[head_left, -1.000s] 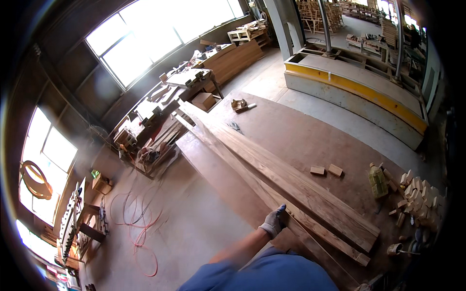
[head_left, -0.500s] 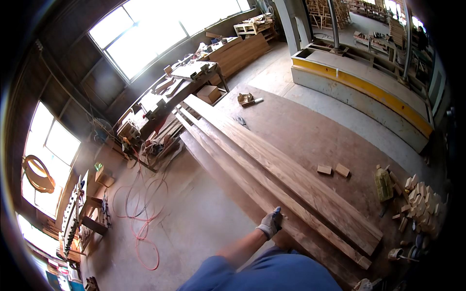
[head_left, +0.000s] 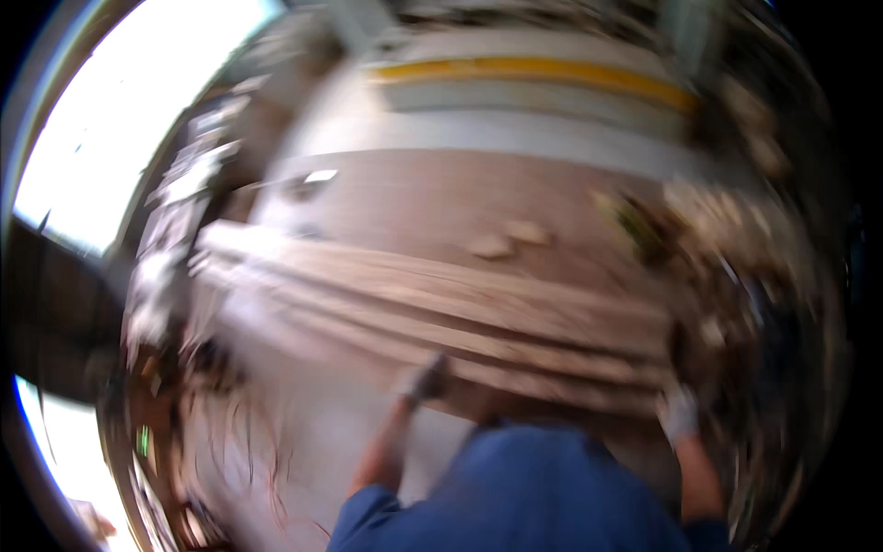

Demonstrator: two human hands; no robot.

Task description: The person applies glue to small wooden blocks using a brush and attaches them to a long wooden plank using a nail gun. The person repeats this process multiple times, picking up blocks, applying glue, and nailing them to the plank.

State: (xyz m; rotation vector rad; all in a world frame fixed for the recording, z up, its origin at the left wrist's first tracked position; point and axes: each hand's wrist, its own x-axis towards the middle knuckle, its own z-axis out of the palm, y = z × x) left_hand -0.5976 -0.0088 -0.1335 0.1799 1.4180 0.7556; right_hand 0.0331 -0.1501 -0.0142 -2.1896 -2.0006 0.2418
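Note:
Long wooden boards (head_left: 524, 299) lie side by side across the middle, running from the far left to the near right. My left hand (head_left: 425, 377), in a light glove with dark fingertips, is at the front edge of the nearest board (head_left: 543, 385). My right hand (head_left: 678, 414), also gloved, is at the right end of that board. Motion smears the fingers of both hands, so their grip on the wood does not show.
Beyond the boards lie two small wood blocks (head_left: 527, 233). A heap of wood offcuts (head_left: 727, 216) sits at the right, beside a yellow-green container (head_left: 639, 228). A yellow-edged machine base (head_left: 543, 69) stands at the back. Hoses (head_left: 276, 478) lie on the floor at the left.
My view has swung to the right, so the boards now run more nearly across it. My right hand has come more fully into sight at the boards' right end.

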